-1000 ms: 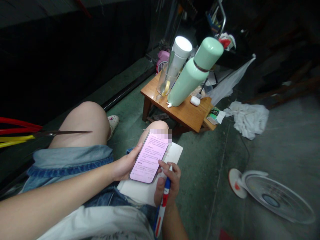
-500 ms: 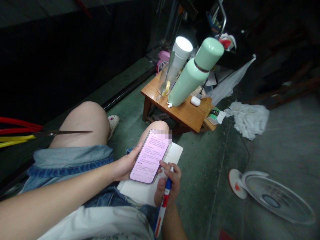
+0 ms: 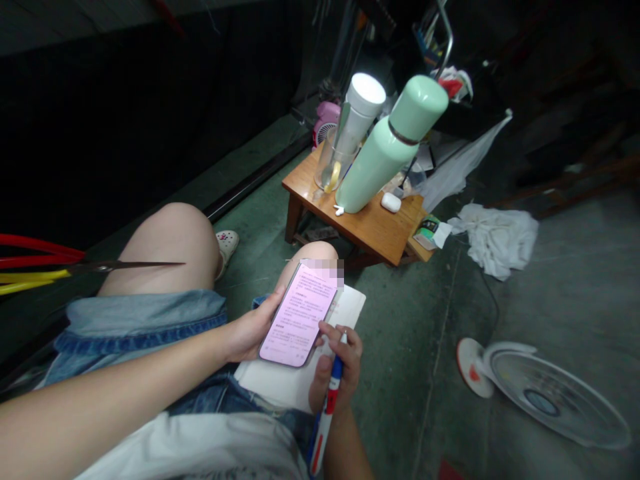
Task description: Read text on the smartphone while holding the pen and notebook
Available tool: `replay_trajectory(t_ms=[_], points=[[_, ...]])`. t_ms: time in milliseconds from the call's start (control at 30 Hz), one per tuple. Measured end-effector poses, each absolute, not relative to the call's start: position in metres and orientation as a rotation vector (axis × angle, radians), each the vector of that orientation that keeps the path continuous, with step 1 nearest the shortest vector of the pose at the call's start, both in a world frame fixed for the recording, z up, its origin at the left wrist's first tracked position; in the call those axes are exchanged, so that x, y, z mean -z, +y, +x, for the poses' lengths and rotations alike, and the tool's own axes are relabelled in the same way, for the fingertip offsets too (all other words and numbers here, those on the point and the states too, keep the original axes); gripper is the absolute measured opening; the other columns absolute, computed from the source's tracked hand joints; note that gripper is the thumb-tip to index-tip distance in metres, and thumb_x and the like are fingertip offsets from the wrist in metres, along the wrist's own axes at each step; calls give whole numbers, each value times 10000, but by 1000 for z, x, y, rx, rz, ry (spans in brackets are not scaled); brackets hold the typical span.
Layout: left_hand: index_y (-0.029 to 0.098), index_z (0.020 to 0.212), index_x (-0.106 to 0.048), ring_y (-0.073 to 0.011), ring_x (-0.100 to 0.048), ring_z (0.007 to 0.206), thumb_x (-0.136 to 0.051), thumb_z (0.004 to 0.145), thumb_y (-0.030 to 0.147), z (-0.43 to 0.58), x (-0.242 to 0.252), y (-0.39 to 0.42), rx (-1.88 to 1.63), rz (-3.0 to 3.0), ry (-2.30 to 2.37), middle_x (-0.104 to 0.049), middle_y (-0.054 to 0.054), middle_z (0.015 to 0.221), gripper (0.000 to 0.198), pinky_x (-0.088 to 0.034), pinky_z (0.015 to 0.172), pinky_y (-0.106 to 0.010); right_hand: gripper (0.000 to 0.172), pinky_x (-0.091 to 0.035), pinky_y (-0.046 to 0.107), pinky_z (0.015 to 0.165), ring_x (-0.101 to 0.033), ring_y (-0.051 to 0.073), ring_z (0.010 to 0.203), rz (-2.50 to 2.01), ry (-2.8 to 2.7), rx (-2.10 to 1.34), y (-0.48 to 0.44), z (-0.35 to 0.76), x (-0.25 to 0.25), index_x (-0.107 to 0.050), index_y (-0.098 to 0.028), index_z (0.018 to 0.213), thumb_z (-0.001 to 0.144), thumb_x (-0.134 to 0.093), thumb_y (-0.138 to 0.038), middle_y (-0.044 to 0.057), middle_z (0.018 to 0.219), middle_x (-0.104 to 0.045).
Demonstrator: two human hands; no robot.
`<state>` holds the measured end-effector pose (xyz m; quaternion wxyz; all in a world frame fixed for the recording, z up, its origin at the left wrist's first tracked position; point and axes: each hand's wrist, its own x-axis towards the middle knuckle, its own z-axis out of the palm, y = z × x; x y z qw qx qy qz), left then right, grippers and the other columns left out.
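Overall illumination is dim. The phone screen point(image 3: 299, 315) is the brightest emitter, showing mild glare. Wide-angle distortion curves the frame edges; upper corners are underexposed, and detail there appears somewhat soft.

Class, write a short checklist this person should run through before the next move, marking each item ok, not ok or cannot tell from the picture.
1. Phone held securely in the left hand: ok.
2. Red, white and blue pen gripped in the right hand: ok.
3. White pad lying on the lap beneath the phone: ok.
4. Phone screen lit and showing text: ok.
5. Pen tip uncapped: cannot tell.
6. Long scissors blade clear of the bare thigh: cannot tell; it crosses the thigh in view, but contact is not shown.
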<state>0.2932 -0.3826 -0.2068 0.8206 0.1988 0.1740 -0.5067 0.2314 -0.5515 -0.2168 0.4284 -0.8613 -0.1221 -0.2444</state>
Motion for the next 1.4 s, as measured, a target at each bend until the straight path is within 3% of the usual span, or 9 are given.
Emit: replay_trajectory(t_ms=[400,600,1400], points=[[101,1373,-429,-290,-600,1117,-254,879,630,292,208,-381,1077,419,369,-698,-153,1129,745,-392,993,-413,175,-473,476,878,-571,206,1129,-2134,-321,622,-551,231,218,-477,-195,1054,883,-440,-203,74,1038,-680],[90,1365,-437,-283,-607,1106,-252,882,628,292,209,-382,1069,399,362,-708,-153,1103,746,-397,986,-405,172,-474,470,874,-508,216,1186,-2132,-277,583,-552,229,219,-487,-189,1045,877,-456,-204,86,1066,-677],[103,1396,-392,-294,-577,1152,-272,876,627,293,209,-382,1077,405,364,-664,-158,1194,748,-375,1010,-415,174,-488,451,866,-506,199,1177,-2113,-317,605,-551,230,220,-475,-196,1043,873,-442,-189,85,1037,-689]])
